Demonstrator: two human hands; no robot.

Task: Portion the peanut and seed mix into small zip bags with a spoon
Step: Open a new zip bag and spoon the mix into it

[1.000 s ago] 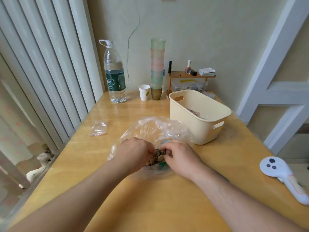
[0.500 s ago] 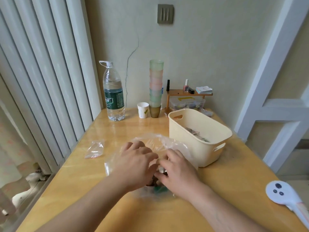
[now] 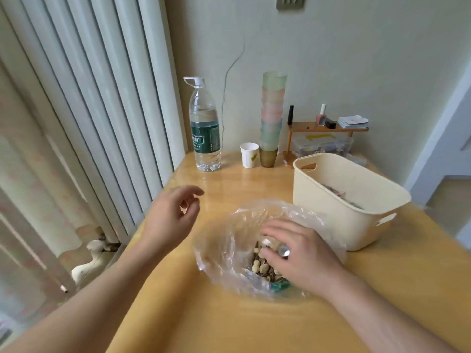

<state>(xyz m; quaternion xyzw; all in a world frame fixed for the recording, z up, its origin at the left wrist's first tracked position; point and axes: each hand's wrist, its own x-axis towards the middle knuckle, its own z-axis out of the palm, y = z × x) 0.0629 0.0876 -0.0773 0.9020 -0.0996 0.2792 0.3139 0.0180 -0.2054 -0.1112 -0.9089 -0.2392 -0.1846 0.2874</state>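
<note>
Clear plastic bag [image 3: 229,240] of peanut and seed mix [image 3: 261,263] lies open on the counter [image 3: 229,322], just beside the cream basket [image 3: 339,212]. Right hand [image 3: 303,256] reaches into the bag — fingers curled round a shiny metal piece (likely the spoon [image 3: 283,250], mostly hidden). Left hand [image 3: 170,220] hovers above the counter on the bag's far side from the basket, fingers loosely curled, grasping nothing. Behind the basket: water bottle [image 3: 205,131], paper cup [image 3: 249,155], stacked cups [image 3: 272,118].
</note>
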